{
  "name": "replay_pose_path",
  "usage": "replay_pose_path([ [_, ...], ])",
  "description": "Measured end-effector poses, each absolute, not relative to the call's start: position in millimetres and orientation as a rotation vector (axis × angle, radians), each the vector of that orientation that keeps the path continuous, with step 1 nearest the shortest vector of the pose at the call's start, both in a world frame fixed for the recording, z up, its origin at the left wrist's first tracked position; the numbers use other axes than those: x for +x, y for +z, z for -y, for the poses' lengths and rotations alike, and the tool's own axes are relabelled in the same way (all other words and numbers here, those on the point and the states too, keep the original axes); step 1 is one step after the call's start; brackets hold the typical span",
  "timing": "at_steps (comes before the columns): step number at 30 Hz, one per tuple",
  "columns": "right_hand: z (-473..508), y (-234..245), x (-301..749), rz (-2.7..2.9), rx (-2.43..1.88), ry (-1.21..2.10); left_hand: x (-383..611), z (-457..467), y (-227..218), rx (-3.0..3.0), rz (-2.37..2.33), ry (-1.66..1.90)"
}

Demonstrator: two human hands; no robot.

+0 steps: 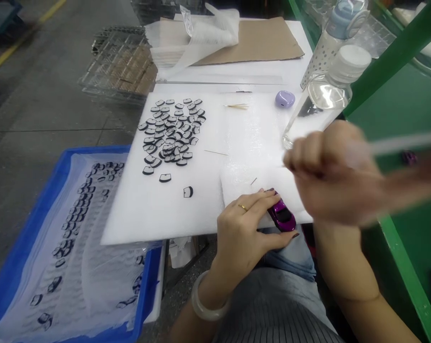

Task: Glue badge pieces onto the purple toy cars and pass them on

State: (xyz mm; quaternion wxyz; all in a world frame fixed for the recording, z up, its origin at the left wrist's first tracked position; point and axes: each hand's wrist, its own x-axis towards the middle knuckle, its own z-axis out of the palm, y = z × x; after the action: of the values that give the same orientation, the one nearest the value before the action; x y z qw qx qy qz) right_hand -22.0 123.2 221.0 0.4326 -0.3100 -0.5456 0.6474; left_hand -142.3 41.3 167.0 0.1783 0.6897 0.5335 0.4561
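Observation:
My left hand (pixel 242 233) is closed around a shiny purple toy car (pixel 282 214) with a dark top, thumb at one end and fingers at the other. It holds the car at the front edge of the white foam sheet (pixel 186 219). Raised to the right of the car, my right hand (pixel 333 176) has its fingers curled in and is smeared by motion. A blurred whitish streak runs rightward from it; what the fingers hold cannot be made out. Small clear, black-edged window pieces (pixel 172 133) lie in a loose cluster on the foam, with one window piece (pixel 188 192) apart, nearer the left hand.
A blue tray (pixel 13 257) with more window pieces stands at the left. Thin sticks (pixel 237 106), a lilac case (pixel 285 99), a clear bottle (pixel 318 102) and a dotted bottle (pixel 320 52) are behind. Cardboard (pixel 265 40) lies farther back. A green frame (pixel 397 257) borders the right side.

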Motion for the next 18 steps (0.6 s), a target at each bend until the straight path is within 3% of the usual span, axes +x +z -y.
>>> replay_pose_path([
  [4,-150,208,-16,1.253,-0.845,1.389,-144,-40,165,1.985,-1.483,1.282],
  [7,-155,206,20,1.137,-0.960,0.987,-144,-41,166,2.053,-1.457,1.274],
  [10,-166,201,58,1.303,-1.387,0.638,-142,-42,165,2.165,-1.452,1.308],
  [13,-181,190,75,1.561,-1.781,0.521,-142,-42,163,2.263,-1.444,1.294],
  [18,-196,168,71,1.548,-1.912,0.465,-144,-34,158,2.254,-1.464,1.293],
])
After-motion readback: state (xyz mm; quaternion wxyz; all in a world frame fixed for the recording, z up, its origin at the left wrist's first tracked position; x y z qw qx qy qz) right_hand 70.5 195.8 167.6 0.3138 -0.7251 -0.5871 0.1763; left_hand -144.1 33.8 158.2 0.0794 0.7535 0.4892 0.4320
